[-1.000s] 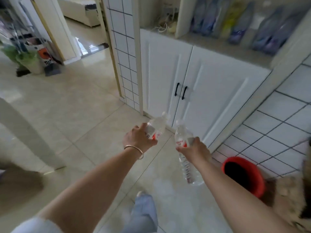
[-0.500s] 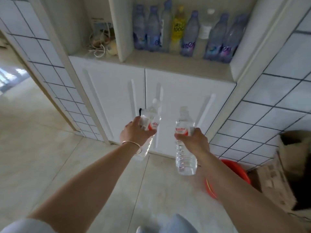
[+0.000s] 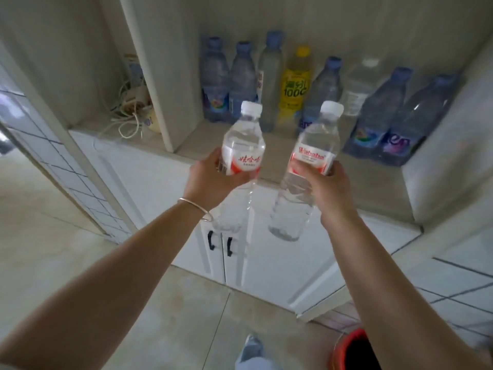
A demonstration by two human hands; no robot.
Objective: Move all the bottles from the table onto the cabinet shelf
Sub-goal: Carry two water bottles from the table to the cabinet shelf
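Item: two clear water bottles, in transit. Left hand [image 3: 213,180] is gripping the left bottle [image 3: 241,153]; right hand [image 3: 324,186] is gripping the right bottle [image 3: 306,166]. Both are now rising level with the cabinet shelf [image 3: 229,145], closer than a second ago; placement beside the shelved bottles [image 3: 373,113] is pending.

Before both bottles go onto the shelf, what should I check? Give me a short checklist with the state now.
1. Left hand grip on left bottle: ok.
2. Right hand grip on right bottle: ok.
3. Caps on both: ok.
4. Free space at shelf front, before the standing row: ok.
5. Yellow bottle and neighbours upright: ok.
6. Bottles left on the table: cannot tell.
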